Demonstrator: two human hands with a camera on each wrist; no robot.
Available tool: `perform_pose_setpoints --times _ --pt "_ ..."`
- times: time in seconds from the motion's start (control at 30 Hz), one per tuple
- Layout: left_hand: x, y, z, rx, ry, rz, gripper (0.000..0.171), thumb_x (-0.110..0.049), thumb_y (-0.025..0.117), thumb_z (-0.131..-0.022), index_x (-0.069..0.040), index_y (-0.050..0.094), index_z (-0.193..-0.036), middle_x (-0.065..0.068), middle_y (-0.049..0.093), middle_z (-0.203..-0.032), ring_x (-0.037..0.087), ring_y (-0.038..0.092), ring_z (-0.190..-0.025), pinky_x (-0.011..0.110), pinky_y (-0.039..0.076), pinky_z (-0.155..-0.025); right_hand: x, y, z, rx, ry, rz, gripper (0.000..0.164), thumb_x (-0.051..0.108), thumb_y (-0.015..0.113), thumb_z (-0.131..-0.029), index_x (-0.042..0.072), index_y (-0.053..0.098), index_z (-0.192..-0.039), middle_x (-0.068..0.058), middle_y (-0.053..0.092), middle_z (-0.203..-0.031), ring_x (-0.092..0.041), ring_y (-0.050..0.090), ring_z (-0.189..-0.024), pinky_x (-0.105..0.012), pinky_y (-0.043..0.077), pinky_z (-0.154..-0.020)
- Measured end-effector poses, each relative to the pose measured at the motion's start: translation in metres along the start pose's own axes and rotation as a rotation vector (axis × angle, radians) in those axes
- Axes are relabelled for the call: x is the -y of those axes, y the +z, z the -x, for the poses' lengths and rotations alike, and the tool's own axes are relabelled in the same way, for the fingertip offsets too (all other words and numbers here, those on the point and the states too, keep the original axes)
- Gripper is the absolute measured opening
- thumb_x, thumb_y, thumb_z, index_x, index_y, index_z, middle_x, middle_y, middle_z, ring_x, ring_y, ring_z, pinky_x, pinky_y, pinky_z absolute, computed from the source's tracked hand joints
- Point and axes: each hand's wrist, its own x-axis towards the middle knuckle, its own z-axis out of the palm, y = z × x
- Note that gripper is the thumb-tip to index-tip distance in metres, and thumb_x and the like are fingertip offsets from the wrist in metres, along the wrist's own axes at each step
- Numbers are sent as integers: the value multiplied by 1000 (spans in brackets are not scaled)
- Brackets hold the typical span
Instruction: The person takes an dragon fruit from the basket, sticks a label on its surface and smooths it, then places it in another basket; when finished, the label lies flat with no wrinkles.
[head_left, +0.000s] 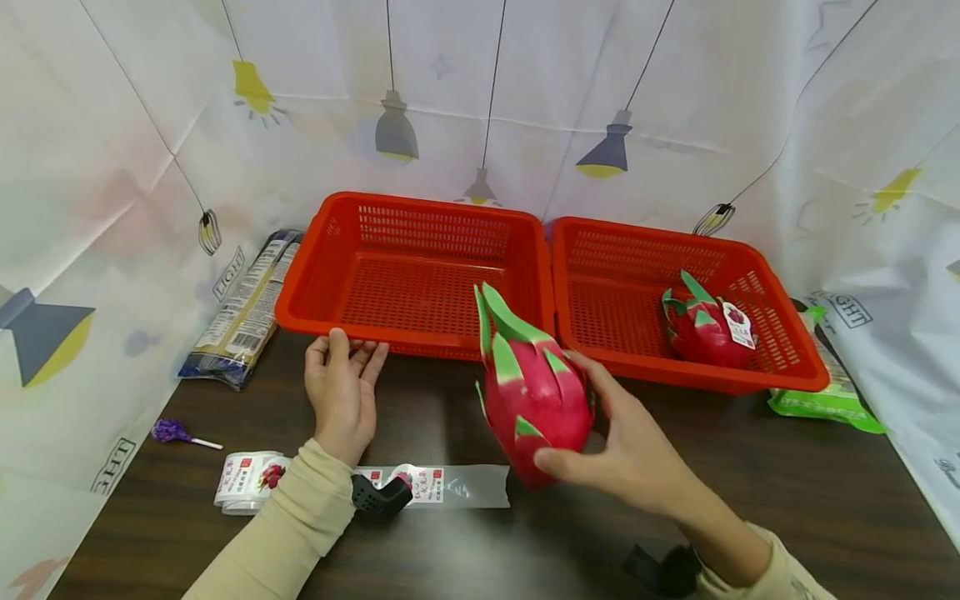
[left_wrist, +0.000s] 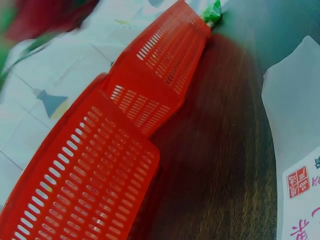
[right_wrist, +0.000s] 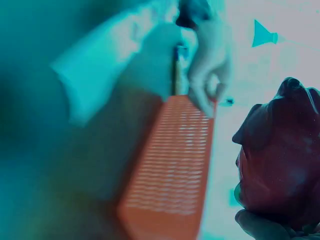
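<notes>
My right hand (head_left: 626, 450) grips a pink dragon fruit (head_left: 536, 400) with green leaf tips, lifted above the table in front of the baskets. Its leafy end points up and away; part of it also shows dark in the right wrist view. With thumb and fingers my left hand (head_left: 345, 396) holds the front rim of the left red basket (head_left: 412, 342), near its left end. Below the hands lies a label roll (head_left: 243, 482), its backing strip (head_left: 476, 486) unrolled to the right with printed fruit labels. My left forearm hides part of the strip.
The right red basket (head_left: 615, 358) stands beside the left one and contains another dragon fruit (head_left: 705, 337) bearing a white label. A purple-wrapped lollipop (head_left: 171, 431) lies at the left, below a long packet (head_left: 243, 312). A green packet (head_left: 825, 404) sits at far right.
</notes>
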Motion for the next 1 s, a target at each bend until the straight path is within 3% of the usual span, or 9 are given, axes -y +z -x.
perform_pose_setpoints --times 0.1,0.27,0.37,0.6,1.0 --pt "0 -1 -3 -8 11 0 12 -25 50 -107 -15 43 -109 7 46 -102 16 58 -83 28 62 -84 -26 5 28 -8 62 -12 89 32 84 -80 18 33 -152 -10 53 -139 -34 56 -119 -33 63 -77" --pt "0 -3 -2 -18 27 -8 12 -24 51 -107 -14 43 -108 7 47 -101 17 59 -82 29 62 -84 -58 12 54 14 356 -42 99 37 87 -75 18 29 -153 -14 48 -144 -32 52 -123 -37 63 -78" --pt "0 -4 -1 -27 38 1 11 -22 51 -106 -13 44 -108 7 48 -99 17 59 -80 29 62 -82 -74 11 58 15 472 0 103 42 87 -74 16 27 -154 -16 47 -146 -32 51 -125 -41 63 -79" --pt "1 -3 -1 -11 41 -5 12 -22 52 -106 -13 44 -107 6 48 -99 15 61 -80 29 62 -82 -90 5 44 -12 492 106 102 51 81 -80 11 25 -155 -20 48 -147 -34 54 -125 -43 62 -83" --pt "3 -4 0 -2 46 -3 13 -21 53 -105 -12 44 -104 7 49 -101 16 62 -81 29 62 -82 -98 3 22 8 448 42 99 52 77 -83 9 25 -156 -19 46 -148 -35 51 -129 -44 60 -91"
